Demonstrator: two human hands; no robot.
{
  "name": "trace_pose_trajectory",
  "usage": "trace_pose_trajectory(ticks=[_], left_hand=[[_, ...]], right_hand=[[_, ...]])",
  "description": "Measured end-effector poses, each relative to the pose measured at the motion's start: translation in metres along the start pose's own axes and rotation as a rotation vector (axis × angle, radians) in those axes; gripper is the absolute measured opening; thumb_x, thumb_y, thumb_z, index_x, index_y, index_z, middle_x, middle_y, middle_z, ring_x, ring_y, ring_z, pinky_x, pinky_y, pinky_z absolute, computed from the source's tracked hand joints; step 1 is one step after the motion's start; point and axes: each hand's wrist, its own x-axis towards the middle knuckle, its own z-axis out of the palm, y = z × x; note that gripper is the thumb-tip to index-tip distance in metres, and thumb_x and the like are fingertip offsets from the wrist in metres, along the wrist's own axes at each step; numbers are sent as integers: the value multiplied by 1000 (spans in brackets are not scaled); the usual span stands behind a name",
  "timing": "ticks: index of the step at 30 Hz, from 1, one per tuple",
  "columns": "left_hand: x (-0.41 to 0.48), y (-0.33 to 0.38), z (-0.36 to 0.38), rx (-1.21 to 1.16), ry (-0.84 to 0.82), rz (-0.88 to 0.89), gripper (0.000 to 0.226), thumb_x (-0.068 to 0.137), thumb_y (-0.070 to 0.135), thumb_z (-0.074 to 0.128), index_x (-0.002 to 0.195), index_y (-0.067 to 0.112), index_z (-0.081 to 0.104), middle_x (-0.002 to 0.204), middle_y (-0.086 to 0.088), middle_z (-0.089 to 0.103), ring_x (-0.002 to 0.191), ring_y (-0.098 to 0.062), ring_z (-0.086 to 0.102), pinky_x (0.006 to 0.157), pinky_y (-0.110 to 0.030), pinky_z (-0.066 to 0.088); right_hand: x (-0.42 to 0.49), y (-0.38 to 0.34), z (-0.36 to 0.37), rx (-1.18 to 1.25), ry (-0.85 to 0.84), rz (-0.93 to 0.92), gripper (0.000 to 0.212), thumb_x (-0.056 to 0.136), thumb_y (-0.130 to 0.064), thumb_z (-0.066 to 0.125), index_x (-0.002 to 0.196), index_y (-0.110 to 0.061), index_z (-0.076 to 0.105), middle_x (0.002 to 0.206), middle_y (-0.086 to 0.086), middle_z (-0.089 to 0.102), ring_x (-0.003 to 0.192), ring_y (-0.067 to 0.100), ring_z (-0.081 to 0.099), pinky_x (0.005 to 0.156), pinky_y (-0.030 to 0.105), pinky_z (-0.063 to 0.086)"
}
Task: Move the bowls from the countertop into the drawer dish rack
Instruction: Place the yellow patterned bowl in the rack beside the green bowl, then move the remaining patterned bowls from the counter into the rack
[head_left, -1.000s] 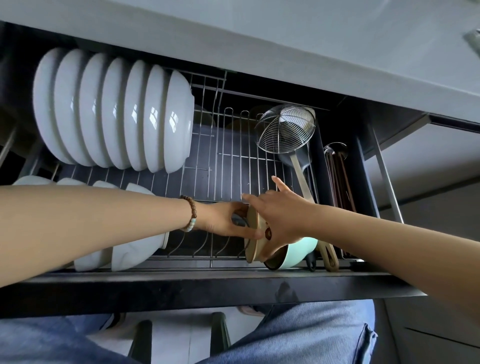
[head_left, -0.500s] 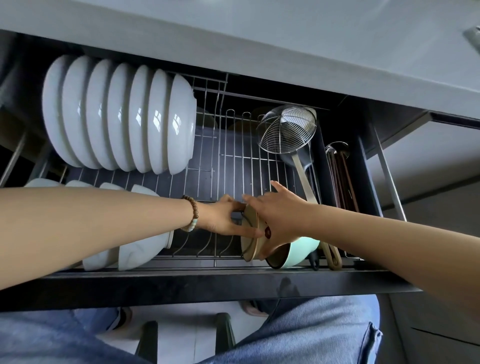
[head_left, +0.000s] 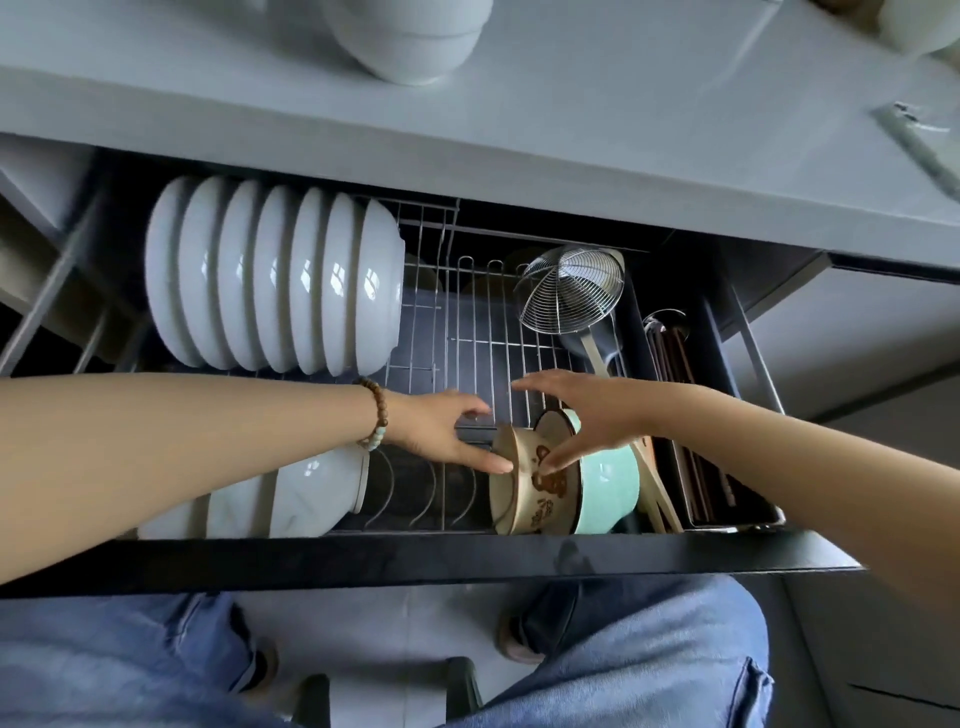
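— Where's the tan bowl?

— Standing on edge in the front row of the rack, tight against a mint bowl on its right.

— Is anyone gripping it?

— No. The left hand lies flat with its fingers straight, one fingertip on the rim. The right hand is spread above, fingertips resting on the patterned side. Neither hand curls round it.

— What else is in the drawer?

— White bowls on edge along the back row, and more white ones at front left, partly under the left arm. There are bare slots between those and the tan bowl. A skimmer leans at back right.

— And up on the counter?

— A pale bowl sits at the top edge, cut off by the frame
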Motion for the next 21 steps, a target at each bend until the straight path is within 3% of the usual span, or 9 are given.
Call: trace_pose_trajectory(ticks=[5,9,12,15,18,21], left_hand=[[-60,15,-53,93,168,136,65,79,48,66,135,27,40,131,11,48,110,-7,51,84,-15,40],[-120,30,-102,100,472,249,43,80,43,67,120,37,54,118,21,57,107,2,52,91,-23,45],[-161,42,-136,24,736,343,33,80,38,68,112,34,61,110,18,64,100,5,57,88,-21,49],[-191,51,-167,-22,996,431,32,81,36,67,111,30,62,107,16,64,98,3,58,83,-18,50],[-202,51,-194,-109,1205,439,37,79,41,68,114,32,58,111,18,60,96,0,58,75,-18,51],[-194,47,-216,-172,1203,270,69,73,55,67,132,29,41,126,16,49,103,-6,54,76,-20,43]], right_hand=[[-33,-12,-44,81,216,-94,76,78,-55,65,143,-38,31,153,-10,32,136,8,32,110,34,28],[-68,-41,-92,287,454,-285,64,68,-66,62,127,-44,49,135,-20,52,125,-3,47,106,30,40],[-80,-60,-130,427,646,-396,52,67,-58,67,115,-44,54,125,-18,60,115,1,57,100,27,46],[-78,-76,-168,516,826,-458,63,63,-55,69,119,-34,52,129,-6,58,115,9,59,99,32,48],[-66,-88,-195,614,924,-441,76,63,-50,72,131,-27,46,134,-3,52,116,11,57,92,22,50],[-45,-93,-212,633,907,-375,85,69,-43,76,141,-21,37,141,-3,46,121,12,52,90,23,45]])
